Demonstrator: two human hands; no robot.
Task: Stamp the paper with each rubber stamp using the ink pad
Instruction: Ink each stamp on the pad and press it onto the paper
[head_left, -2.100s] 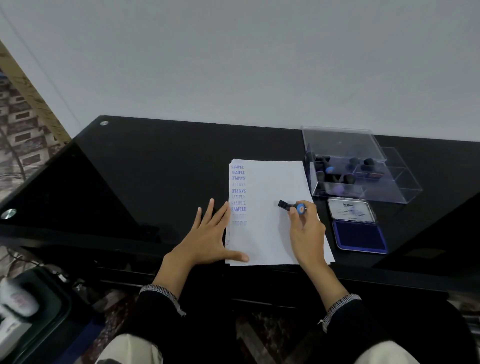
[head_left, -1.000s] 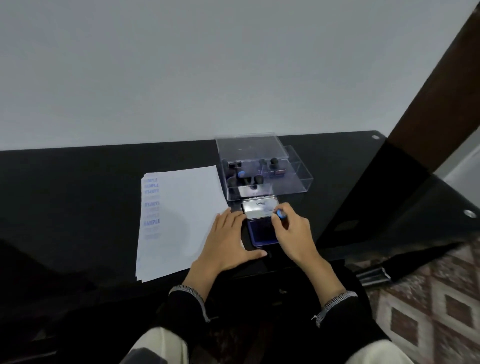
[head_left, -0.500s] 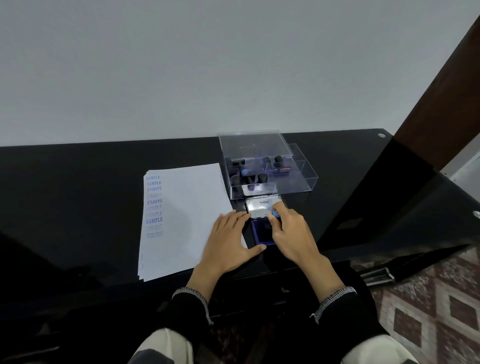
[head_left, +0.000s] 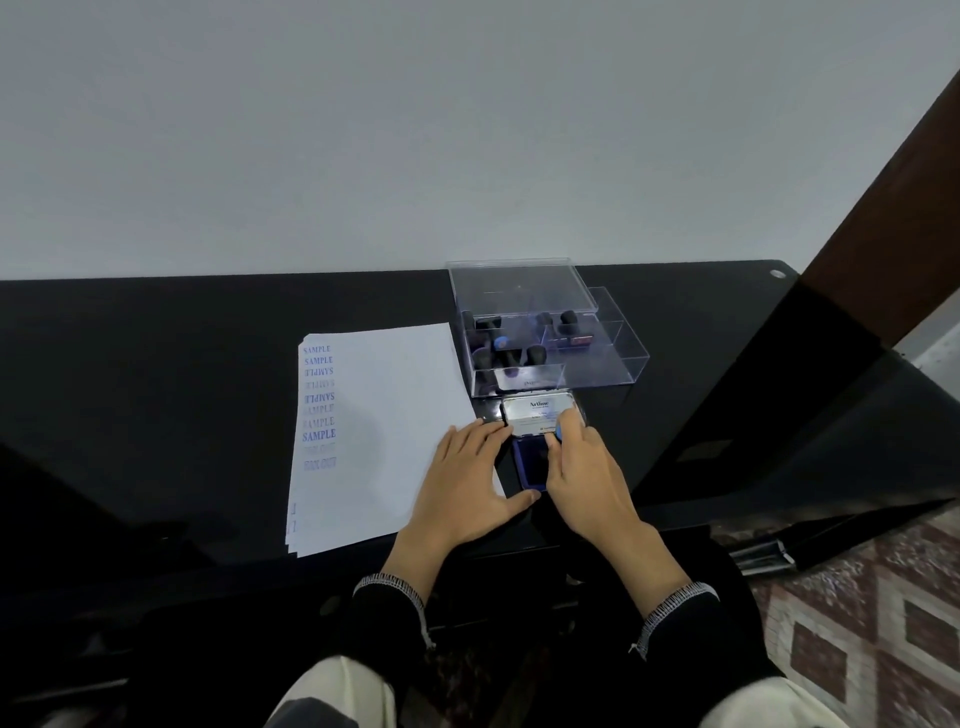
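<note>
While the right hand pinches a small rubber stamp by its blue-capped handle, the stamp's face is down on the blue ink pad, directly under the fingertips. The pad's hinged lid stands open just beyond the knuckles. The left hand lies flat with fingers extended, its palm on the near right corner of the paper and its fingertips touching the pad's case.

Judgement: the step in hand is inking. For a clean impression the stamp should be pressed squarely, with even and moderate force, and lifted straight up; tilting would load 1 edge only. Several prints in the column at the paper's far left edge, well left of the left hand, appear faint or inverted, so orientation should be checked before stamping.

Beyond both hands, a clear plastic box holds further dark-handled stamps, count uncertain. All items rest on a glossy black table.
</note>
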